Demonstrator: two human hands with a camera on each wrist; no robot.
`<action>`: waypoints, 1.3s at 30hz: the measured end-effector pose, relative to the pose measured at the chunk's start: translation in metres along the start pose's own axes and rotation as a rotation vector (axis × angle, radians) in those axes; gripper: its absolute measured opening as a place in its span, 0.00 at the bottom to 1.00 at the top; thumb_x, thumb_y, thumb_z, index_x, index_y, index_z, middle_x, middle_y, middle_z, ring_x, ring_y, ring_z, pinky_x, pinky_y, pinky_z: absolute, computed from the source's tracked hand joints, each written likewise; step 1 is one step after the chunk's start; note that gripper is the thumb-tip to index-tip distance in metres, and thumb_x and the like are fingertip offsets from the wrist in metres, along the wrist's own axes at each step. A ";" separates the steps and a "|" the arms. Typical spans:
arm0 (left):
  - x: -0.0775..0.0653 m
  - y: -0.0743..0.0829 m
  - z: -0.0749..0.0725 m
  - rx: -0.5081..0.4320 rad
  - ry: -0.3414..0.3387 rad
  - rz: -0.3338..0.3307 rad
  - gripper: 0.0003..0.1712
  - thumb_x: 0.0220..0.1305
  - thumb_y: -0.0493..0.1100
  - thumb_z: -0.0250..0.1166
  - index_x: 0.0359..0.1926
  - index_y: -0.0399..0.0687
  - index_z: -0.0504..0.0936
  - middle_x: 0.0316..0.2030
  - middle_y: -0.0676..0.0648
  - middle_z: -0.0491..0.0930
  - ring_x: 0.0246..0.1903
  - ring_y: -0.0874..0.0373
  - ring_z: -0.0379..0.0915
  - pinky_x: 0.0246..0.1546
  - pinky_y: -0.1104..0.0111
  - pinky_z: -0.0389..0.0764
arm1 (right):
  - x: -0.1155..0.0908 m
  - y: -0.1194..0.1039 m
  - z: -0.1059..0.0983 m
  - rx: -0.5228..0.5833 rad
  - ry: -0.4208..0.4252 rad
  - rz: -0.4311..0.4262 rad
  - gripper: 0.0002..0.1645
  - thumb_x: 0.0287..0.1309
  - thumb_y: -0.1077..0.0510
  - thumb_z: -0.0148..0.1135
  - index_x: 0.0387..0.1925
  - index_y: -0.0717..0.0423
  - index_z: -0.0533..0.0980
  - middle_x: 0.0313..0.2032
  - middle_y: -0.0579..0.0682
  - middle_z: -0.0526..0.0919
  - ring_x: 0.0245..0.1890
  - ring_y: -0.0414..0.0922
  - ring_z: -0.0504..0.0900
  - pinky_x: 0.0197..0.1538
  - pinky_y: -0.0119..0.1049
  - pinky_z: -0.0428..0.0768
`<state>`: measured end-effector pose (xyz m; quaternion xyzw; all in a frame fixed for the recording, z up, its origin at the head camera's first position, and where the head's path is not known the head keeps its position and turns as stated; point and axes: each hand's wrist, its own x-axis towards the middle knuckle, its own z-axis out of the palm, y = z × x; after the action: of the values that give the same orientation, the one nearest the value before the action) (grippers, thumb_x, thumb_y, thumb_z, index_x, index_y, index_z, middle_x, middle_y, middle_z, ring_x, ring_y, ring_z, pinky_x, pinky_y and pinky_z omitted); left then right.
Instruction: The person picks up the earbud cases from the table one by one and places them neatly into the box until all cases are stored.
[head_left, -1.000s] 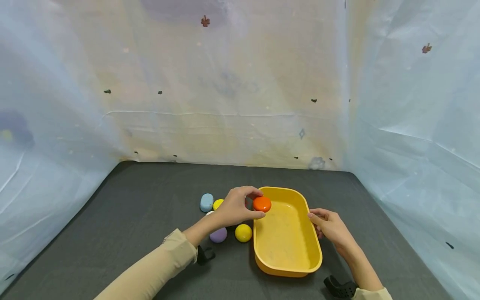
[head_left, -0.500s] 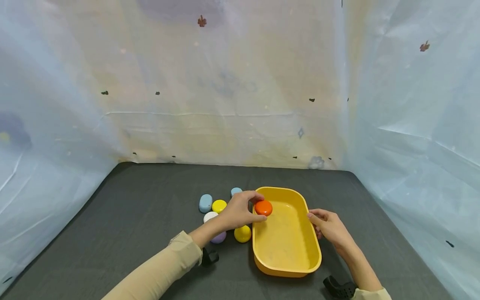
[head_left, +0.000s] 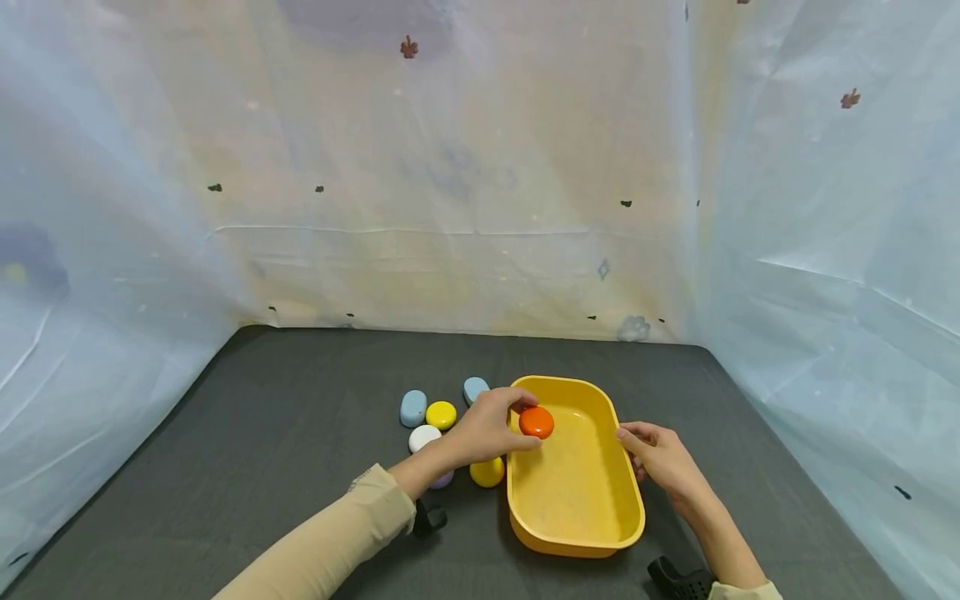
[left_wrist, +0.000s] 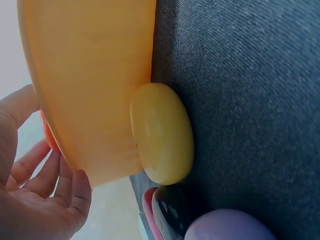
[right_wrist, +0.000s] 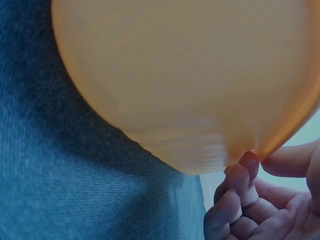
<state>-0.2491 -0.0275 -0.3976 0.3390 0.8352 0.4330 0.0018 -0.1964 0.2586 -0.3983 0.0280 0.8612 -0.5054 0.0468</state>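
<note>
My left hand (head_left: 491, 429) reaches over the left rim of a deep yellow plastic tray (head_left: 573, 492). It holds a glossy orange-red rounded disc (head_left: 536, 422) between thumb and fingers, inside the tray's outline in the head view. In the left wrist view, the tray wall hides most of the disc. At the opposite side, my right hand (head_left: 660, 458) pinches the tray's right rim. The right wrist view shows its thumb at the rim and curled fingers (right_wrist: 235, 180) against the outer wall.
Left of the tray lie smooth rounded pieces: a yellow one (left_wrist: 162, 134) beside its wall, a purple one (left_wrist: 227, 227), a white one (head_left: 423, 437), another yellow one (head_left: 441, 415) and light blue ones (head_left: 413, 408). They rest on a dark grey cloth surface (head_left: 322, 417); pale sheeting (head_left: 450, 167) surrounds it.
My left hand has carried the orange-red disc right and slightly toward me, from the tray's left rim to over its inside. The right hand keeps its hold on the rim.
</note>
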 end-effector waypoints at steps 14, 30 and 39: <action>-0.018 0.001 -0.020 -0.039 0.146 0.037 0.22 0.60 0.43 0.72 0.54 0.43 0.80 0.50 0.44 0.80 0.48 0.47 0.75 0.46 0.56 0.80 | -0.001 0.000 0.002 -0.003 0.010 0.024 0.23 0.73 0.52 0.54 0.57 0.66 0.75 0.28 0.53 0.78 0.24 0.48 0.74 0.27 0.38 0.77; -0.095 -0.008 -0.059 -0.041 0.288 -0.299 0.18 0.54 0.46 0.75 0.48 0.55 0.84 0.44 0.55 0.81 0.44 0.53 0.77 0.46 0.58 0.78 | 0.000 -0.001 0.002 0.005 -0.005 0.028 0.23 0.72 0.51 0.55 0.57 0.66 0.75 0.27 0.53 0.77 0.24 0.49 0.73 0.27 0.38 0.77; -0.119 -0.014 -0.056 -0.076 0.274 -0.346 0.24 0.52 0.45 0.77 0.50 0.44 0.83 0.46 0.47 0.83 0.46 0.50 0.79 0.47 0.55 0.80 | -0.001 0.001 0.001 0.021 -0.003 0.032 0.24 0.72 0.51 0.55 0.57 0.67 0.75 0.28 0.54 0.77 0.24 0.48 0.74 0.27 0.38 0.77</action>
<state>-0.1826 -0.1410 -0.4074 0.1282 0.8564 0.4996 -0.0247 -0.1951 0.2579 -0.3992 0.0413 0.8552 -0.5136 0.0558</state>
